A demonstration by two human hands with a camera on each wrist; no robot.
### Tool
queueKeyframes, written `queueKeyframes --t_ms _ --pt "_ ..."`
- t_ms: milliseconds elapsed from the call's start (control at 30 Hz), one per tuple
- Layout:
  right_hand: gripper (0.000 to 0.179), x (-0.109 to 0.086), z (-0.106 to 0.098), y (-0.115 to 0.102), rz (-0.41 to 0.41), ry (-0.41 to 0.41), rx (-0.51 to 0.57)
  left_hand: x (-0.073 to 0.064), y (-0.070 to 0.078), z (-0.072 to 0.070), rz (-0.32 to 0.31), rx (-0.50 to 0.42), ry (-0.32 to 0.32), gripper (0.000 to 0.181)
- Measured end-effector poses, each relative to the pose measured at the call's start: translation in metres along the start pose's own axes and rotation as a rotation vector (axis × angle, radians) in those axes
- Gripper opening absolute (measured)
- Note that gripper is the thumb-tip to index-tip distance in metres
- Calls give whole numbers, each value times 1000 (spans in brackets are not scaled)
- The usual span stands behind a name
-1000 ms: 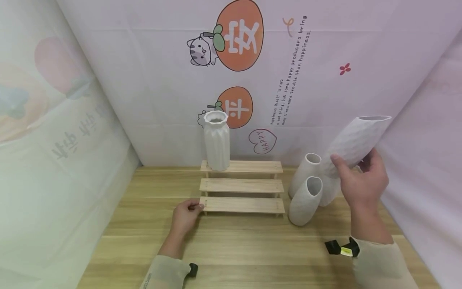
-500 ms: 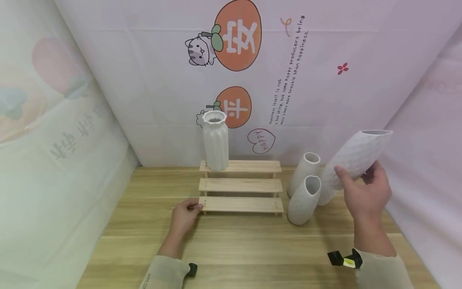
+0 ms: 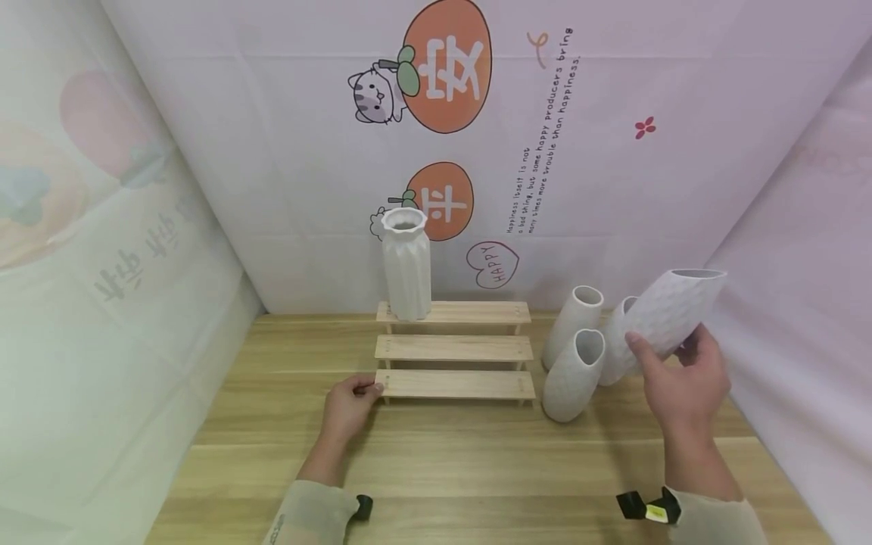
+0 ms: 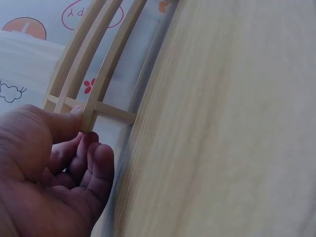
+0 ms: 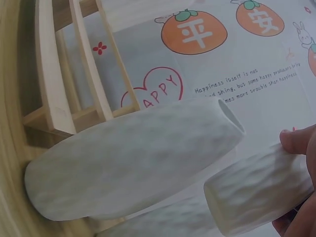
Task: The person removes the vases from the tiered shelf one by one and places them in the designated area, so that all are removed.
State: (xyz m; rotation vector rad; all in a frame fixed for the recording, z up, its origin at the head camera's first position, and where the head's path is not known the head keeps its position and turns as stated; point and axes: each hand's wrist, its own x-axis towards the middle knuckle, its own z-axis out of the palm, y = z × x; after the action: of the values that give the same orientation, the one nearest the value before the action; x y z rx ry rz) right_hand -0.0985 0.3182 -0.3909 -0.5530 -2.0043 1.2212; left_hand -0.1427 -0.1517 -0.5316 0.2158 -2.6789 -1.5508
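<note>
A three-step wooden display rack (image 3: 455, 384) stands on the table, and my left hand (image 3: 349, 409) pinches the left end of its lowest step. In the left wrist view the thumb (image 4: 66, 123) presses that end with curled fingers below. A white fluted vase (image 3: 409, 276) stands upright on the left of the top step. My right hand (image 3: 688, 386) grips a white dimpled vase (image 3: 671, 310), tilted with its mouth up and to the right. The right wrist view shows its base (image 5: 222, 210) raised beside a front standing vase (image 5: 133, 158).
Right of the rack, the front white vase (image 3: 574, 386), a taller one (image 3: 568, 333) behind it, and another (image 3: 615, 352) partly hidden by the held vase stand close together. A printed cloth (image 3: 306, 189) hangs behind the table (image 3: 436, 469), with more cloth at both sides.
My right hand has lowered the held vase, lately drifting slightly left, so the rim of the vase behind it now shows. My left hand stays on the rack.
</note>
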Motion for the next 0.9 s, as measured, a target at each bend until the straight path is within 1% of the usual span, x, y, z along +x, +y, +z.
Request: queueKeyframes --t_ms 167,367,433,567,667,733,900 --pt "72 -5 1 9 42 -27 6 0 -1 0 -1 3 -1 29" --pt "73 -11 2 20 33 -43 19 0 -2 0 8 -1 -3 29" --pt "75 -13 2 23 52 -55 15 0 -1 0 8 3 3 28" --pt "81 -18 1 29 129 -107 -8 0 0 0 20 18 14 28" --pt "87 -22 1 33 175 -142 -29 -1 1 0 21 12 13 28" --pt "89 -24 1 37 187 -154 -34 -1 0 0 23 7 9 28" --pt "88 -30 3 48 180 -157 -38 -1 0 -1 23 -6 -5 29"
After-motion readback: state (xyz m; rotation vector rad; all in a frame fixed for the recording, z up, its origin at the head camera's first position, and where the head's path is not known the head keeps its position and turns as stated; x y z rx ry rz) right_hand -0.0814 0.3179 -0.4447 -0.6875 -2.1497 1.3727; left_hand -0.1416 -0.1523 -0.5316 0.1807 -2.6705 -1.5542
